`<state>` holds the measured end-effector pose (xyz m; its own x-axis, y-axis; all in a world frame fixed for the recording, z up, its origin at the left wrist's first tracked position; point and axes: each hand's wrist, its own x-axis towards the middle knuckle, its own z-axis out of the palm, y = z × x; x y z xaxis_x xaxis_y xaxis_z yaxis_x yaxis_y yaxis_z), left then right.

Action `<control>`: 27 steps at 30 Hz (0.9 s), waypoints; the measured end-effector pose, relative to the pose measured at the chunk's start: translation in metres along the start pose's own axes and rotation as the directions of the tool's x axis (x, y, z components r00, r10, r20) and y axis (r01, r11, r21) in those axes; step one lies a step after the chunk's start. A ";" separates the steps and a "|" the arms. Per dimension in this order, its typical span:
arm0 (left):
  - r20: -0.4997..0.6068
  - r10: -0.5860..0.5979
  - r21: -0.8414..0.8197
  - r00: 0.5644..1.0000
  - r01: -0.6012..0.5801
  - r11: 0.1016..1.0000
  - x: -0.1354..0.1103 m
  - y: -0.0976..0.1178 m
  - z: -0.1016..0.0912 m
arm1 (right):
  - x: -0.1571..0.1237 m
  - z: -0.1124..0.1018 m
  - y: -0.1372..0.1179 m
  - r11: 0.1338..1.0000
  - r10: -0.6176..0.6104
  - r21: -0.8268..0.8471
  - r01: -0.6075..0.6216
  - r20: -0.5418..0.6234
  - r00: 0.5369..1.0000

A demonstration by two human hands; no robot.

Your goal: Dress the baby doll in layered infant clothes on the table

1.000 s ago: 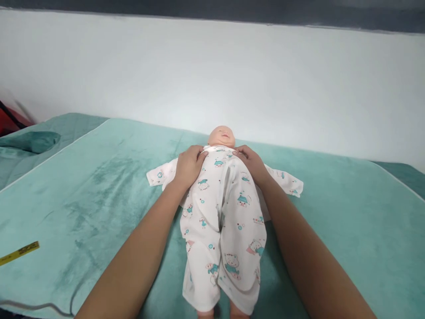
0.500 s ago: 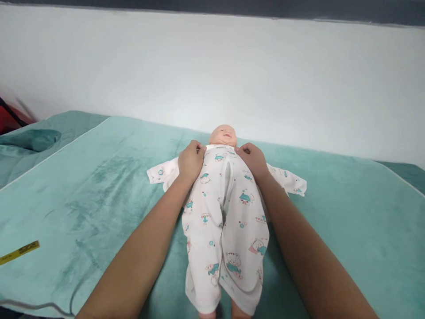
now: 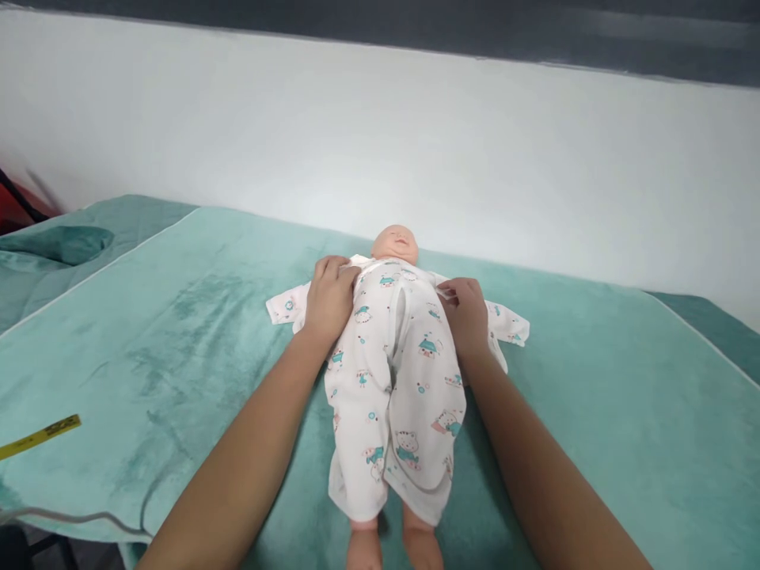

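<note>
A baby doll lies on its back, its head near the wall and its bare feet toward me. It wears a white printed top with both sleeves spread out. White baby pants with small animal and house prints cover its legs and reach up over the chest, with a slit at the crotch. My left hand is closed at the pants' upper edge on the left side, its fingertips partly hidden. On the other side, my right hand pinches the pants' edge beside the doll's chest.
Green plush covering spreads under the doll, up to a white wall behind it. A yellow strip lies at the left. A grey cord runs along the lower left edge.
My right hand has moved down along the pants' edge, away from the doll's neck. My left hand has shifted slightly outward. More of the doll's legs shows in view.
</note>
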<state>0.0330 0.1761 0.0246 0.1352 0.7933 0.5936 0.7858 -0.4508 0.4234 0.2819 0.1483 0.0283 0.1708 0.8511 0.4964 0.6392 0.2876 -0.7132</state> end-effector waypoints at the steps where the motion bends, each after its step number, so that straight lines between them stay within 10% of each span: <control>1: 0.007 -0.018 0.038 1.000 0.017 0.999 -0.005 0.003 -0.004 | -0.005 -0.003 -0.001 0.998 0.052 -0.022 -0.052 0.024 0.998; 7: 0.318 -0.225 0.122 0.921 0.196 0.973 -0.033 0.015 -0.019 | -0.016 -0.016 -0.005 0.971 0.239 -0.063 -0.230 0.291 0.927; 12: 0.329 -0.310 -0.166 0.892 0.378 0.911 -0.033 0.020 -0.025 | -0.013 -0.019 -0.004 0.919 0.211 0.208 -0.335 0.458 0.863; 18: 0.541 -0.405 -0.547 0.737 0.674 0.496 -0.033 0.027 -0.032 | -0.012 -0.022 0.001 0.691 0.242 0.433 -0.579 0.617 0.749; 27: 0.711 -0.287 -0.643 0.642 0.759 0.104 -0.036 0.039 -0.039 | -0.010 -0.032 -0.015 0.742 0.245 0.391 -0.544 0.597 0.764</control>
<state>0.0356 0.1139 0.0463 0.2901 0.9296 -0.2275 -0.2035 0.2922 0.9345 0.2942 0.1217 0.0501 -0.1607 0.9828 -0.0912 0.0882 -0.0777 -0.9931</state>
